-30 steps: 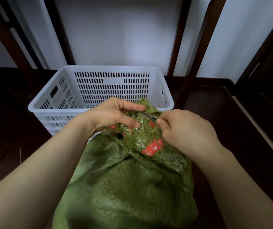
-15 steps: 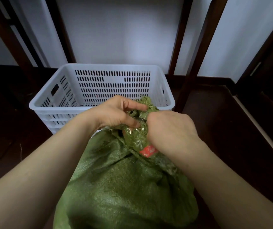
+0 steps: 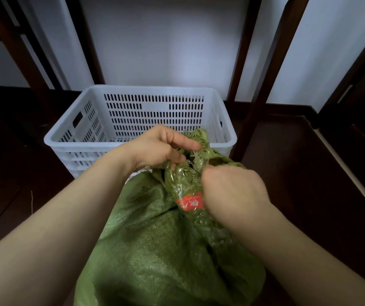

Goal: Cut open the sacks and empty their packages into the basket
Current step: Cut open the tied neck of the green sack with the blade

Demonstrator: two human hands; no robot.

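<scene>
Pinching the frayed mouth of the green woven sack [image 3: 155, 250] with my left hand [image 3: 157, 149], thumb and fingers [image 3: 188, 143] closed on the bunched top. Right hand [image 3: 232, 191] is curled tight against the tape-wrapped neck [image 3: 183, 177], beside the red label [image 3: 190, 203]. Its fingertips are hidden, so I can't tell what it grips. Sack sits on the dark floor [image 3: 298, 173], mouth at the white slotted basket's [image 3: 84, 147] near rim.

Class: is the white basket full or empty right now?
Empty, as far as visible: the white basket shows bare slotted walls, no packages.
</scene>
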